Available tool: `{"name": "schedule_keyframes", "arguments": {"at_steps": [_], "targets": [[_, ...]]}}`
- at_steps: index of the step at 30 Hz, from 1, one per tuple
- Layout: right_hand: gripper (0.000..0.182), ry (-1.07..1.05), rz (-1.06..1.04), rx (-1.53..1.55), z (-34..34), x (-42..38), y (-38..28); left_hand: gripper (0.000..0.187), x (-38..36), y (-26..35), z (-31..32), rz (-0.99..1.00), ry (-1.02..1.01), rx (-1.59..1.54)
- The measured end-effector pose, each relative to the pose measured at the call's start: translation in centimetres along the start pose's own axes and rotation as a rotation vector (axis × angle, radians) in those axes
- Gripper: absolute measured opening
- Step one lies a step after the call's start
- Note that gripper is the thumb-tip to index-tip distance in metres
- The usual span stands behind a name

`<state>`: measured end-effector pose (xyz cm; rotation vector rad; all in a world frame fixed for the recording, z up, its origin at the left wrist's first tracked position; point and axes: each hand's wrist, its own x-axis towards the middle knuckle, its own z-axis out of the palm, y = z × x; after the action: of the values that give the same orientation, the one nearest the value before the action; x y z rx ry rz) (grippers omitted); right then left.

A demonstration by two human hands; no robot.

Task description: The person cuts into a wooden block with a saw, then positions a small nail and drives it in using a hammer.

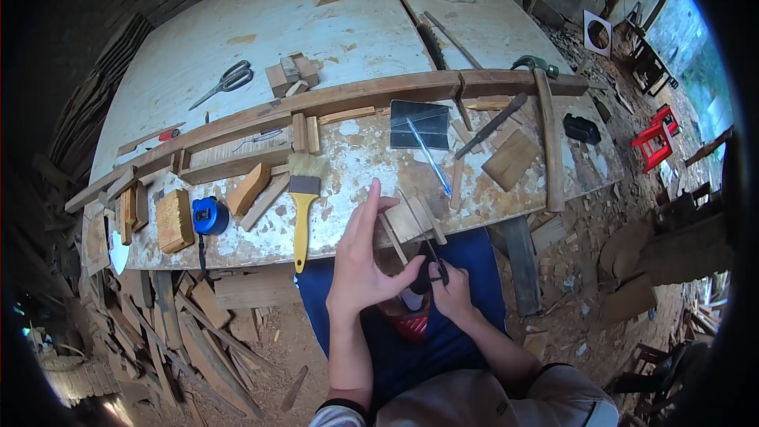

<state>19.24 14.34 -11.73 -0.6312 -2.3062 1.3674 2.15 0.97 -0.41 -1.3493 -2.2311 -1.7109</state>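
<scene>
My left hand [362, 261] is at the table's front edge, fingers stretched up and thumb held apart. Its fingertips are beside a small piece of light wood with thin strips along its sides [409, 220]. My right hand [452, 291] is closed around the black handles of a pair of scissors [433, 257]. The slim blade points up and away, overlapping the wood piece in this view. Left of my left hand lies a paintbrush [302, 209] with a yellow handle.
The worktable [356, 158] also holds a blue tape measure [209, 216], a pen [429, 158] across a dark square sheet [419, 125], a file [492, 125], another pair of scissors [225, 83] and wood blocks. A long wooden bar [348, 103] crosses it. Scrap wood [213, 356] litters the floor.
</scene>
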Motion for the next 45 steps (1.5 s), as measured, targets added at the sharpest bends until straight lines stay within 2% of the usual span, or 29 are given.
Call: {"name": "schedule_keyframes", "arguments": {"at_steps": [8,13,19,22,25,27,32,35,36,39,40,43,45], "targets": [[0.021,0.011,-0.147,0.073,-1.1,-1.4,1.1,0.123,-0.1,0.0,-0.6,-0.086,-0.024,-0.058],[0.028,0.001,-0.088,0.042,-0.8,-2.4,3.0,0.134,-0.1,-0.3,-0.1,-0.132,-0.009,-0.134],[0.027,-0.095,-0.005,0.034,-2.1,-1.3,0.4,0.147,-0.2,-0.8,-0.1,-0.100,-0.031,-0.094],[0.026,-0.115,-0.014,0.025,-1.4,-2.6,3.4,0.142,-0.1,-0.5,-0.3,-0.122,-0.031,-0.091],[0.025,-0.126,-0.031,-0.002,-2.2,-1.8,1.6,0.141,0.1,-0.5,-0.3,-0.107,-0.021,-0.095],[0.024,-0.128,0.003,-0.002,-3.0,0.0,-2.3,0.141,0.0,-0.2,-0.3,-0.132,-0.018,-0.121],[0.021,-0.157,-0.063,-0.069,-1.6,-2.7,5.3,0.149,0.0,-0.7,-0.4,-0.080,-0.021,-0.061],[0.021,-0.172,0.002,-0.057,-2.8,-0.5,-1.1,0.141,0.0,-0.3,-0.4,-0.093,-0.009,-0.097],[0.020,-0.183,0.031,-0.050,-2.8,-0.2,-1.4,0.140,-0.1,-0.5,-0.3,-0.098,-0.005,-0.111],[0.022,-0.133,-0.102,-0.064,-0.7,-2.6,6.0,0.140,-0.1,-0.6,-0.5,-0.103,-0.019,-0.124],[0.024,-0.187,-0.043,-0.116,-1.1,-2.8,5.4,0.140,0.0,-0.4,-0.6,-0.099,-0.016,-0.111],[0.026,-0.170,0.045,-0.130,-2.5,-0.2,-1.2,0.139,-0.2,-0.1,-0.4,-0.106,-0.023,-0.128],[0.027,-0.188,0.050,-0.068,-2.4,0.1,0.0,0.139,0.1,0.0,-0.4,-0.114,-0.024,-0.131]]}}
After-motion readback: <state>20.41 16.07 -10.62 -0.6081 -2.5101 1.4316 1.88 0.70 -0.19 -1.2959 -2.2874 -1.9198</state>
